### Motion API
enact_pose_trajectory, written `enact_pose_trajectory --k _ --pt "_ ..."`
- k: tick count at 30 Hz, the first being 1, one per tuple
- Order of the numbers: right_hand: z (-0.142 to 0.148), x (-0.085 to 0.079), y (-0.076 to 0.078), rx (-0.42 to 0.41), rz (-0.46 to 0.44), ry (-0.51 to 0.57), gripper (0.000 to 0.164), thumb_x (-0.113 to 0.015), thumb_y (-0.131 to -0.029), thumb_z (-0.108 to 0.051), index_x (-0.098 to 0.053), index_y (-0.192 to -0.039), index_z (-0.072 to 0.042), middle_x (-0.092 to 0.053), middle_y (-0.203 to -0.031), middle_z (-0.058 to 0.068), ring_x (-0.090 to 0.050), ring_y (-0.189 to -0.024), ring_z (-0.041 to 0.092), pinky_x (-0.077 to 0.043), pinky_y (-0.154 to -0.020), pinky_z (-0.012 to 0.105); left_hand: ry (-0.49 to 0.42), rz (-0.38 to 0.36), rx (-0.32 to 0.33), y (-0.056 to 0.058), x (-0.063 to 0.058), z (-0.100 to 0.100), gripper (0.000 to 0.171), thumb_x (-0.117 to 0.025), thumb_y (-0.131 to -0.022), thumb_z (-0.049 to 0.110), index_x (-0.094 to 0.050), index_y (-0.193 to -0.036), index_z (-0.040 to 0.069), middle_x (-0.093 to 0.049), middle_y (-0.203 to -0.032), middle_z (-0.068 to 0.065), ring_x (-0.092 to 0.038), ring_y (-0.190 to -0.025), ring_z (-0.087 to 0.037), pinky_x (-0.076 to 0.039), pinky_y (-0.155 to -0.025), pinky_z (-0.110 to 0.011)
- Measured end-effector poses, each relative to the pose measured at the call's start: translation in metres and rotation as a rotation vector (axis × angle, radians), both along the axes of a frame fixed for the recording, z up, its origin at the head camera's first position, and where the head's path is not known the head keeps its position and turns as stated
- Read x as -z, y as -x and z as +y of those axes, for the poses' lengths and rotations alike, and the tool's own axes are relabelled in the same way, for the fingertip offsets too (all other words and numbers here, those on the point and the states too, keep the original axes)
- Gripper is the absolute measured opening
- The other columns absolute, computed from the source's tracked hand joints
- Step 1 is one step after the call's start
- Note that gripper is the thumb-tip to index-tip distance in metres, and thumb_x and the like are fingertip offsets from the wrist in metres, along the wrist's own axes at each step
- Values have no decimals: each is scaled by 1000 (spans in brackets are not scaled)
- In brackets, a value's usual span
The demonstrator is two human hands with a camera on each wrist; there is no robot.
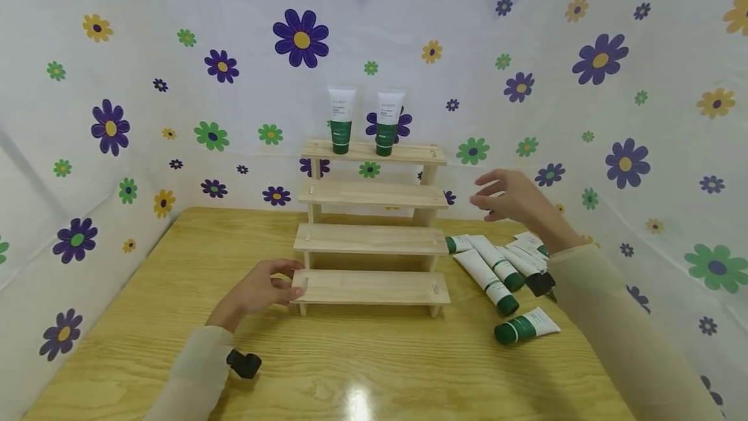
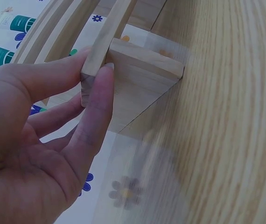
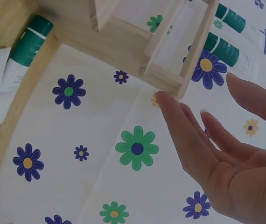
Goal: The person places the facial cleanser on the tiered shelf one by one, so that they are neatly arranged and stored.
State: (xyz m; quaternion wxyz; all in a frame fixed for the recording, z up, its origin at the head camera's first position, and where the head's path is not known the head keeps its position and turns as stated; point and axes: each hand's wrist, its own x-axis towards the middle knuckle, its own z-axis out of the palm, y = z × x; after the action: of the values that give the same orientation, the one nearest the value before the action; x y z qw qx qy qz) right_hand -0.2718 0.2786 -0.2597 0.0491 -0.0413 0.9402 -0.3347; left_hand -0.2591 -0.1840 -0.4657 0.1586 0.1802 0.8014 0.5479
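The closed tubes hide their contents, while the wooden shelf [image 1: 374, 237] bears two of them on its top step: a left tube [image 1: 341, 119] and a right tube [image 1: 389, 122], both upright on green caps with a gap between. The three lower steps are bare boards. On the table [image 1: 292, 356], to the right of the shelf, a loose pile of tubes [image 1: 486, 281] lies overlapping, with a single tube [image 1: 527, 326] on its side just in front, its cap pointing left. The lettering is too small to read. The left wrist view shows what the head view partly hides: the left hand [image 1: 260, 288] pinches the left end of the lowest board, its thumb and a finger on opposite faces. The right wrist view shows the shelf's side from close by and a fuller look at the right hand [image 1: 508, 197], which is empty, its thumb well apart from its gently bent fingers. There a fingertip seems to meet the end of the top board, but the head view has the hand in the air to the shelf's right, apart from it and above the pile.
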Motion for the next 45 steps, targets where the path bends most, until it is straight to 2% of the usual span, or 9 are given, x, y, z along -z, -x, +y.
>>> enact_pose_trajectory --k 4,9,15,20,26,30,37,42,45 --pt "16 9 -12 -62 -3 -61 54 -66 -102 -24 -50 -143 6 -57 -138 35 -68 -115 44 -65 -85 41 -6 5 4 -1 -1 0 57 -77 -94 14 -51 -141 -6 -56 -122 -27 -71 -90 -20 -66 -76 -37" --pt "35 25 -26 -134 -60 -113 49 -68 -101 -24 -55 -136 8 -63 -130 33 -73 -100 32 -65 -84 42 1 12 -1 -2 -2 1 57 -77 -94 14 -51 -141 -7 -56 -121 -26 -71 -88 -17 -66 -76 -38" --pt "60 49 -40 -181 -159 -96 40 -71 -98 -18 -62 -124 11 -71 -117 28 -73 -89 22 -66 -77 40 2 4 1 -1 -2 1 57 -76 -94 13 -51 -141 -6 -57 -121 -26 -71 -89 -19 -66 -76 -37" --pt "81 69 -50 -171 -254 -108 34 -72 -97 -15 -65 -118 11 -75 -103 20 -69 -83 20 -66 -71 39 10 1 -8 1 -3 1 55 -76 -94 11 -51 -141 -6 -57 -121 -26 -71 -89 -21 -66 -75 -37" --pt "99 93 -59 -105 -381 -151 35 -71 -97 -15 -63 -120 11 -71 -108 21 -72 -92 27 -66 -73 41 17 1 -12 0 -3 2 56 -76 -94 11 -52 -141 -7 -57 -120 -26 -72 -89 -20 -66 -75 -38" --pt "106 109 -65 -60 -434 -166 32 -71 -97 -15 -63 -118 8 -65 -111 25 -71 -86 27 -66 -70 41 14 -8 -12 -1 -4 2 56 -76 -94 12 -51 -141 -6 -58 -121 -25 -71 -89 -20 -66 -76 -39" --pt "112 129 -69 -26 -398 -200 31 -73 -96 -16 -64 -115 8 -59 -116 31 -72 -72 25 -65 -65 40 -6 5 19 -1 -4 3 56 -75 -95 11 -49 -141 -9 -56 -120 -27 -71 -88 -18 -66 -76 -38" --pt "111 134 -65 -3 -310 -230 37 -77 -92 -16 -65 -114 11 -59 -115 34 -70 -76 22 -65 -68 39 5 7 5 0 -4 2 56 -76 -94 11 -51 -141 -8 -55 -120 -27 -71 -87 -19 -66 -75 -37" --pt "112 137 -61 -10 -256 -283 41 -82 -88 -18 -66 -113 11 -60 -115 37 -70 -86 28 -64 -74 43 19 3 -8 0 -4 2 56 -76 -94 11 -51 -141 -7 -56 -121 -26 -71 -88 -20 -66 -75 -37"
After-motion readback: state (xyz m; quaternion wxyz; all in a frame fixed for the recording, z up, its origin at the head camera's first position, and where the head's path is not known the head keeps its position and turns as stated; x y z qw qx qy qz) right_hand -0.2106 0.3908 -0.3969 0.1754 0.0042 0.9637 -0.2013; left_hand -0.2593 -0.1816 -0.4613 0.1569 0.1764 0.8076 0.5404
